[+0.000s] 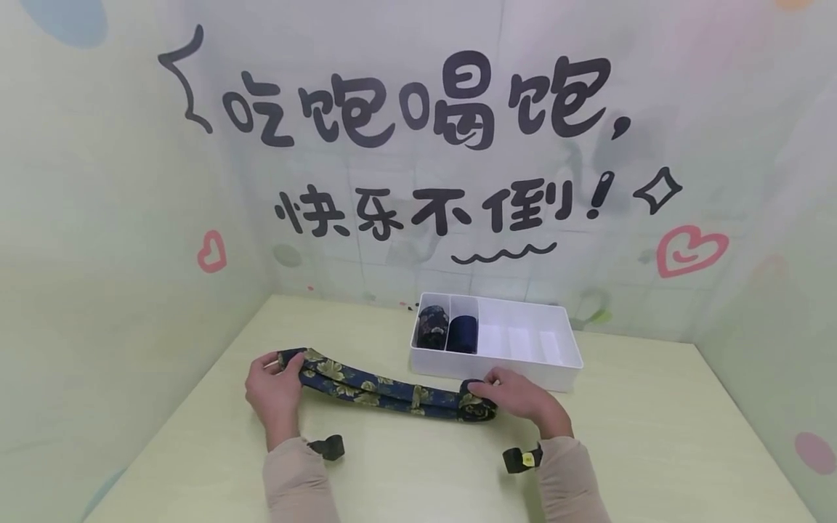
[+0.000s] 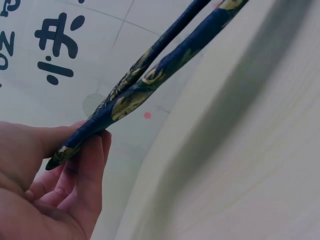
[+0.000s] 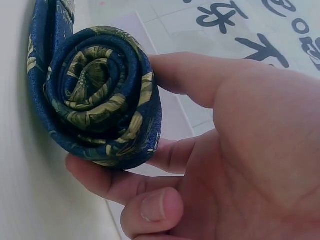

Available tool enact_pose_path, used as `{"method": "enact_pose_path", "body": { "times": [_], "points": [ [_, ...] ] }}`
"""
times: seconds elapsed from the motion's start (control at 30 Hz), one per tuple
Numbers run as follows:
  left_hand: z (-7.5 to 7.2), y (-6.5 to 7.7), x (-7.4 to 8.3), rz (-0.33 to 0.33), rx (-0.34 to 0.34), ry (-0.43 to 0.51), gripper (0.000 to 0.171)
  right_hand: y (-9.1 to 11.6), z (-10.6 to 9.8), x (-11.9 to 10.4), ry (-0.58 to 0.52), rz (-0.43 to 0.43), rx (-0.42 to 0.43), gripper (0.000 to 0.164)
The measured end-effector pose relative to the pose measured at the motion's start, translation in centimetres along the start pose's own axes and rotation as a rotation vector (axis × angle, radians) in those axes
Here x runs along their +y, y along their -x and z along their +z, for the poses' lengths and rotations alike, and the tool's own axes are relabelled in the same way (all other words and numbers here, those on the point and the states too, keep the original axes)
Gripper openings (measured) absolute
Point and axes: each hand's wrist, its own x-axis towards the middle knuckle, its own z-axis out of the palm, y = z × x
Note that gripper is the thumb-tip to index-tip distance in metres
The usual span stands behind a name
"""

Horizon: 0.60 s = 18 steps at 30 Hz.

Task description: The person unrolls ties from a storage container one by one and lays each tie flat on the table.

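A navy necktie point(image 1: 379, 391) with a gold floral pattern stretches between both hands above the table. My left hand point(image 1: 275, 388) pinches its flat end between thumb and fingers, as the left wrist view also shows. At the other end the tie is wound into a roll point(image 3: 100, 95), its spiral layers facing the right wrist camera. My right hand point(image 1: 519, 396) grips this roll, thumb on one side and fingers beneath. Between the hands the unrolled length hangs folded double, sagging slightly.
Behind the right hand stands a white divided box point(image 1: 497, 363). Its two left compartments hold a dark patterned rolled tie point(image 1: 433, 327) and a plain navy rolled tie point(image 1: 463, 334). The pale table point(image 1: 405, 472) meets a printed backdrop point(image 1: 418, 160) at the back.
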Motion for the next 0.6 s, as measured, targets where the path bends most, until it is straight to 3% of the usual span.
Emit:
{"method": "enact_pose_path", "body": {
  "times": [0.6],
  "points": [
    [0.5, -0.4, -1.6, 0.033, -0.065, -0.133, 0.053, -0.4, 0.6, 0.5, 0.087, -0.003, 0.004, 0.038]
  ]
}}
